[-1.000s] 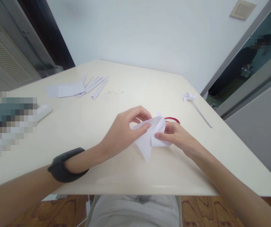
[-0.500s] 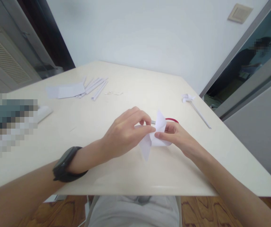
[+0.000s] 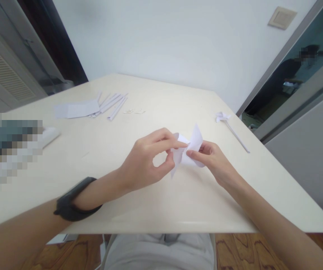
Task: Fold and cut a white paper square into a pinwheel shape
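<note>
A white paper pinwheel head (image 3: 195, 140) with curved blades is held just above the table in front of me. My right hand (image 3: 210, 153) pinches its right side, thumb on the near face and fingers curled behind. My left hand (image 3: 152, 157) is at its left side. The left index finger reaches to the pinwheel's centre, while the thumb is bent against the left blade; the fingers behind that blade are hidden. Farther right on the table lies another paper pinwheel (image 3: 222, 117) attached to a rolled paper stick (image 3: 238, 135).
White paper sheets (image 3: 78, 108) and several rolled paper sticks (image 3: 117, 107) lie at the back left, beside small scraps (image 3: 134, 111). A blurred-out object (image 3: 9, 142) is at the left edge. A wall (image 3: 161, 41) borders the table's back. Someone in dark clothing (image 3: 279, 80) shows beyond the opening at right.
My left index finger has moved onto the pinwheel's centre, where the thumb was, and the thumb has dropped lower. The pinwheel has tilted and shifted up slightly; the red handle behind it is now hidden.
</note>
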Motion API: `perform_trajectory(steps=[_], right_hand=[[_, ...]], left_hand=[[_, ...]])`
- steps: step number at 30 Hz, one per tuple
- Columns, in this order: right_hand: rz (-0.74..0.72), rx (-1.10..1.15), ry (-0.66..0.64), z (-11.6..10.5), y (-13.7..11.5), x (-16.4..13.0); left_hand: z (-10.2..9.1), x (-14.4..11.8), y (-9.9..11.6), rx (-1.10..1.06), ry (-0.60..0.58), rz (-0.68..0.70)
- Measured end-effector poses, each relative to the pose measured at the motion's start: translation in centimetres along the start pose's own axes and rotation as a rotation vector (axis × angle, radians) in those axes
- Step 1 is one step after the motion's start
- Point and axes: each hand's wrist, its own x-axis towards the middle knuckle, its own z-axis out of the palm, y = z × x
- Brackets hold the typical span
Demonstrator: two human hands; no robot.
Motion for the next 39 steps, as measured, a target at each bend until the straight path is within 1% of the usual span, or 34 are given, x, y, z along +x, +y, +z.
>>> perform_trajectory(steps=[3, 7, 10, 13, 16, 20, 25, 31, 35, 39], right_hand=[[-0.019, -0.010, 0.004, 0.0, 0.1, 0.0], [-0.043, -0.039, 0.013, 0.0, 0.3, 0.1], [-0.049, -0.071, 0.023, 0.0, 0.6, 0.1], [-0.060, -0.111, 0.035, 0.0, 0.7, 0.2], [-0.088, -0.164, 0.063, 0.0, 0.6, 0.1], [-0.110, -0.209, 0.090, 0.1, 0.5, -0.1], [-0.116, -0.194, 0.080, 0.3, 0.5, -0.2], [-0.111, -0.191, 0.078, 0.4, 0.6, -0.1], [-0.122, -0.212, 0.099, 0.6, 0.7, -0.1], [-0.128, -0.211, 0.106, 0.8, 0.8, -0.1]], left_hand=[[-0.2, 0.3, 0.4, -0.178, -0.058, -0.212], [-0.1, 0.4, 0.3, -0.431, -0.073, -0.479], [0.1, 0.4, 0.0, -0.602, -0.064, -0.595], [0.2, 0.5, -0.3, -0.666, -0.074, -0.672], [0.3, 0.5, -0.6, -0.689, -0.094, -0.718], [0.4, 0.5, -0.9, -0.742, -0.105, -0.745], [0.7, 0.3, -1.0, -0.737, -0.141, -0.731], [0.8, 0.0, -0.8, -0.753, -0.176, -0.761], [1.0, -0.1, -0.8, -0.728, -0.164, -0.742], [1.2, -0.2, -0.9, -0.709, -0.151, -0.764]])
